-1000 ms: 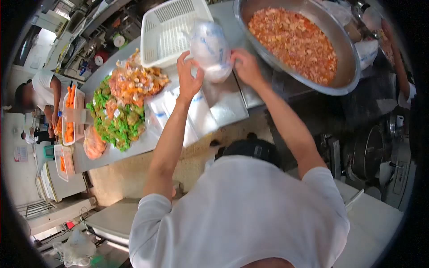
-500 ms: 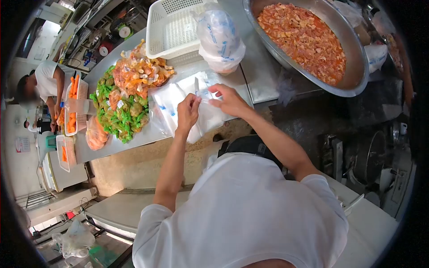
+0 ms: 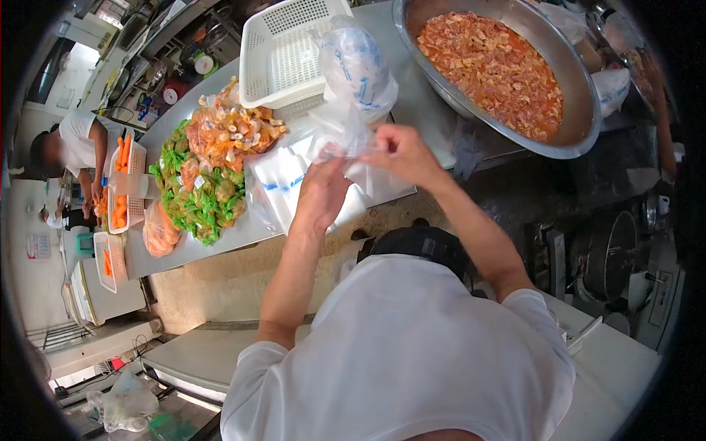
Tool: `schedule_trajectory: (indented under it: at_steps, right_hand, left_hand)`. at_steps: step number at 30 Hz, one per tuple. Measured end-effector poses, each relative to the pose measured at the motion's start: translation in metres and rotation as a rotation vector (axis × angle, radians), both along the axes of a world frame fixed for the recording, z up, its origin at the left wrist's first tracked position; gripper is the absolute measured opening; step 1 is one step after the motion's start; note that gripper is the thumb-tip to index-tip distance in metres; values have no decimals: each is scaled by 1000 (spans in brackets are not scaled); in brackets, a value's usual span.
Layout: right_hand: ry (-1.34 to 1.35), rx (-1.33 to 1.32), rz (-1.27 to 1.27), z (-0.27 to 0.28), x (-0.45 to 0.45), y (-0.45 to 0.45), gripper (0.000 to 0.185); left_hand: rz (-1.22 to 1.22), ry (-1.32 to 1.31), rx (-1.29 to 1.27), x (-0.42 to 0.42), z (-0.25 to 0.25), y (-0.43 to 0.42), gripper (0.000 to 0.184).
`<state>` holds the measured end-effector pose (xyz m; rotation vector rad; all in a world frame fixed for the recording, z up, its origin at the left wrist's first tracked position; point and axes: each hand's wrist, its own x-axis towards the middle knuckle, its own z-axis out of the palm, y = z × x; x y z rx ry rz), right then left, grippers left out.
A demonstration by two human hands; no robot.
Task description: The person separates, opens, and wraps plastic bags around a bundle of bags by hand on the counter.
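A clear plastic bag (image 3: 351, 136) is stretched between my two hands above the steel table. My left hand (image 3: 323, 189) has its fingers closed on the bag's near left side. On the other side, my right hand (image 3: 404, 153) pinches the bag's edge between curled fingers. Below them lies a stack of flat plastic bags (image 3: 283, 176) with blue print. Just beyond my hands stands a bulging plastic sack (image 3: 357, 62) with blue markings, its contents unclear.
A white perforated basket (image 3: 283, 55) sits behind. Left are orange-tinted filled bags (image 3: 228, 125), green-tied bags (image 3: 202, 187) and carrots in baskets (image 3: 121, 187), where a co-worker (image 3: 84, 143) stands. A large steel bowl (image 3: 581, 140) of marinated meat (image 3: 493, 73) is at right.
The plastic bag has been lifted and spread between my hands. My right hand has moved slightly right and curled; my left hand has shifted a little right.
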<state>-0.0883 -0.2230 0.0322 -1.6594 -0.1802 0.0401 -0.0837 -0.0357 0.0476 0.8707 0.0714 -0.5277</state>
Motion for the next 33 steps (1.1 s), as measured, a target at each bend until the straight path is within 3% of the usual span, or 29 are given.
schedule_trajectory:
  at_steps: [4, 7, 8, 10, 11, 12, 13, 14, 16, 17, 18, 19, 21, 23, 25, 27, 28, 30, 32, 33]
  right_hand:
    - [-85, 74, 146, 28, 2, -35, 38]
    - [-62, 5, -107, 30, 2, -53, 36]
    - [-205, -195, -300, 15, 11, -61, 34]
    - [-277, -79, -457, 28, 22, -68, 33]
    - [-317, -21, -529, 41, 25, -71, 32]
    - [-309, 152, -421, 75, 17, -70, 30]
    - [-299, 324, -311, 114, 7, -68, 28]
    - [-381, 297, -195, 140, 2, -65, 27]
    - [-534, 238, 37, 171, -2, -54, 24]
    - [-595, -61, 14, 172, 9, -50, 22]
    - [-651, -363, -9, 172, 31, -52, 21]
    - [-700, -667, -31, 171, 51, -56, 21]
    - [-667, -998, -66, 112, 94, -61, 12]
    - [-734, -1006, -115, 48, 104, -64, 12]
    - [-583, -978, -164, -4, 91, -64, 15]
    - [-688, -754, -328, -39, 74, -47, 12]
    - [-749, -649, -416, -45, 75, -49, 12]
    - [-551, -612, -325, -49, 86, -59, 15]
    - [-463, -495, -318, -51, 99, -68, 20]
    - [-432, -373, -442, -46, 94, -65, 21]
  left_hand:
    - [7, -109, -80, 24, 8, -8, 32]
    - [-92, 44, -443, 39, 31, 7, 33]
    - [-97, 75, -341, 22, 48, 3, 41]
    - [-322, -123, -345, 16, 43, 12, 44]
    - [-268, -205, -106, 18, 46, 12, 41]
    - [-227, -267, 142, 18, 56, 9, 39]
    - [-267, -703, 535, 34, 72, 7, 35]
    - [-217, -916, 949, 43, 96, 6, 31]
    - [243, -1518, 1119, 71, 127, -10, 24]
    - [576, -2028, 1136, 101, 142, -16, 16]
    - [641, -2209, 1192, 135, 154, -20, 19]
    - [391, -2109, 1326, 162, 146, -16, 23]
    - [-88, -1860, 1534, 203, 102, -2, 30]
    - [-390, -1333, 1547, 212, 37, -2, 29]
    - [-47, -1395, 1434, 193, -51, 5, 41]
    - [-36, -1047, 1334, 152, -62, -9, 42]
    - [-45, -1048, 1351, 160, -60, -15, 44]
    - [-65, -983, 1412, 145, -68, -10, 46]
    - [87, -910, 1175, 123, -60, -11, 46]
    - [157, -869, 1051, 108, -54, -10, 45]
